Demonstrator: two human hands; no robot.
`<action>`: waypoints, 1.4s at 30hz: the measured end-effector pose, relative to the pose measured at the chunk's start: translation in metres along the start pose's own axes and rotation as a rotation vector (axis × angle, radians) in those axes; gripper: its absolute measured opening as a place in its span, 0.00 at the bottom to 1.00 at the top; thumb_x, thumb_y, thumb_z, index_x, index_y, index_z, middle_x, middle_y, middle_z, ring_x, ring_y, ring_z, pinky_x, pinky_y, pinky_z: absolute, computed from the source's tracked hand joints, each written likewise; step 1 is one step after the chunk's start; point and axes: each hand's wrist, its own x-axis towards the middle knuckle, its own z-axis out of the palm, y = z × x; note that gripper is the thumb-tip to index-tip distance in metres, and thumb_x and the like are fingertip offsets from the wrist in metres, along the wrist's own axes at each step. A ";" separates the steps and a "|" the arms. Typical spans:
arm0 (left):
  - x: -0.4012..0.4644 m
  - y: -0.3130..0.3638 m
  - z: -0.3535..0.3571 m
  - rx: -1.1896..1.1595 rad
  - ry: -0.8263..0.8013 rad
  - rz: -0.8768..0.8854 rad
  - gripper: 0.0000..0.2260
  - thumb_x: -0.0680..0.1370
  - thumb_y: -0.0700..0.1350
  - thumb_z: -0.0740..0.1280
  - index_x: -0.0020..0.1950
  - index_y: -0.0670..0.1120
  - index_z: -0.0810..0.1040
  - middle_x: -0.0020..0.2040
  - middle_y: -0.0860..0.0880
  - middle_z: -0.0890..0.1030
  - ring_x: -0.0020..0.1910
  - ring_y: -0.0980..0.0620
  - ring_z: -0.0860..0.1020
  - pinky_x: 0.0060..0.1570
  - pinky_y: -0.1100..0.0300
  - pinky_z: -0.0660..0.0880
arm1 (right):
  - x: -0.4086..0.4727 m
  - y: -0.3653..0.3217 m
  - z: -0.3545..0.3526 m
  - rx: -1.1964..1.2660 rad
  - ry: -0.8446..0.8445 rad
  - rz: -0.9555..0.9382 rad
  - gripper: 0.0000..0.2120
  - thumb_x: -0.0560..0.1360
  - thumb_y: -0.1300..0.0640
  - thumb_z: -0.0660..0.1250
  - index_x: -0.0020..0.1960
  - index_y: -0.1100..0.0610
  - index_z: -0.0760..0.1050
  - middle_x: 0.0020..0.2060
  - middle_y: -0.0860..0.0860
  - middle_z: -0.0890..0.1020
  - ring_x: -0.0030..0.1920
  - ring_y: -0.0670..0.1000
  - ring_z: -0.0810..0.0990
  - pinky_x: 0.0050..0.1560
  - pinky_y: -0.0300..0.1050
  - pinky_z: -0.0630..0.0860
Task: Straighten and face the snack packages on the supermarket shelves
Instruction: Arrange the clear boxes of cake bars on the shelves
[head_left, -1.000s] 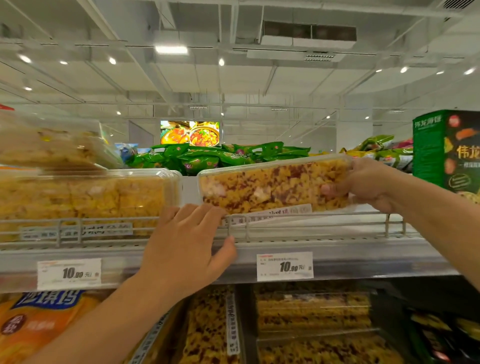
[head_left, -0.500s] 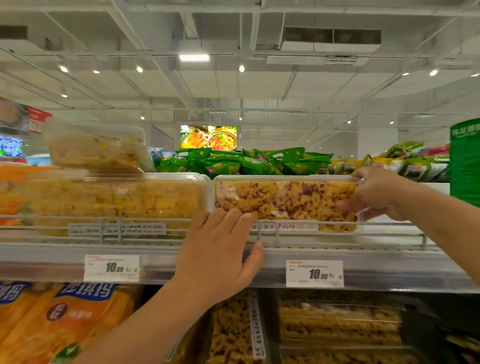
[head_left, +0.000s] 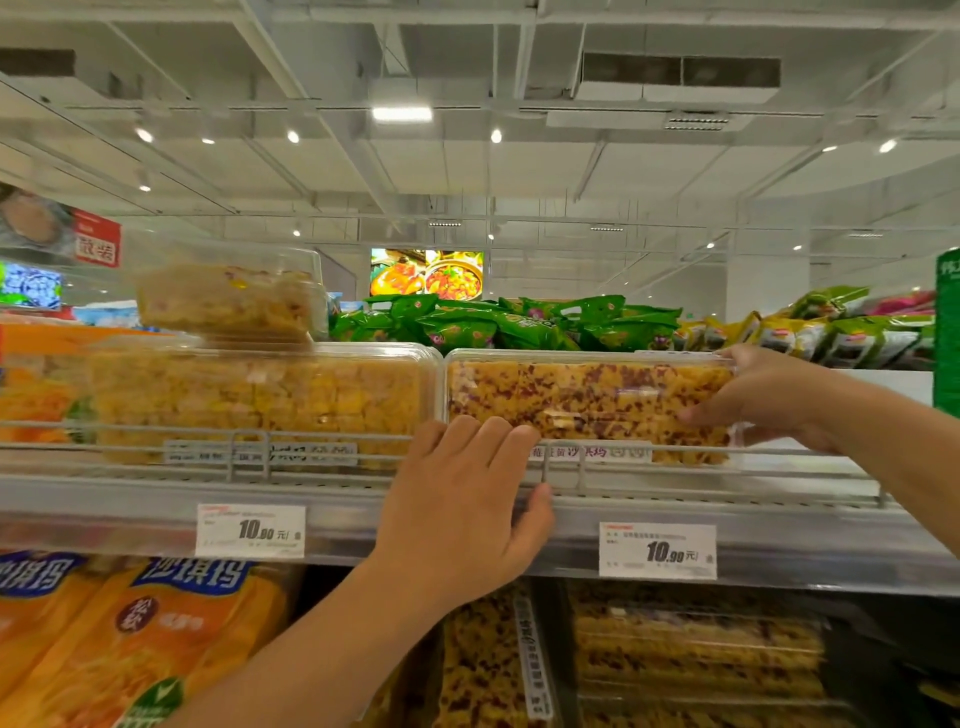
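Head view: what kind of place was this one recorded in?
A supermarket aisle, almost certainly. Price tags are clipped to the shelf edge, clear snack boxes sit behind a wire rail, and green snack bags are piled beyond under a shop ceiling.

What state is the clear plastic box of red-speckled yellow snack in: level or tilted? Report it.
Level. The clear plastic box of red-speckled yellow snack sits flat behind the wire shelf rail, its top edge horizontal, right hand gripping its end.
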 end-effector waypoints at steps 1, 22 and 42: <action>0.000 0.000 0.000 -0.001 0.006 0.000 0.18 0.77 0.56 0.57 0.60 0.47 0.76 0.49 0.52 0.78 0.48 0.48 0.75 0.50 0.49 0.70 | -0.001 -0.001 0.001 -0.015 -0.004 -0.002 0.35 0.65 0.60 0.79 0.66 0.53 0.65 0.54 0.56 0.79 0.52 0.58 0.79 0.46 0.55 0.81; -0.054 -0.086 -0.090 -0.574 0.292 -0.224 0.13 0.76 0.51 0.63 0.59 0.61 0.67 0.49 0.59 0.76 0.50 0.59 0.75 0.48 0.73 0.68 | -0.097 -0.182 0.158 -0.107 0.002 -0.853 0.38 0.68 0.44 0.75 0.73 0.44 0.60 0.67 0.44 0.69 0.60 0.46 0.73 0.50 0.40 0.70; 0.012 -0.093 -0.131 -1.602 0.136 -0.669 0.31 0.71 0.59 0.66 0.73 0.64 0.61 0.49 0.39 0.83 0.48 0.42 0.83 0.36 0.49 0.79 | -0.120 -0.164 0.119 0.041 0.247 -0.930 0.31 0.62 0.57 0.80 0.61 0.44 0.74 0.53 0.37 0.77 0.36 0.40 0.78 0.46 0.37 0.75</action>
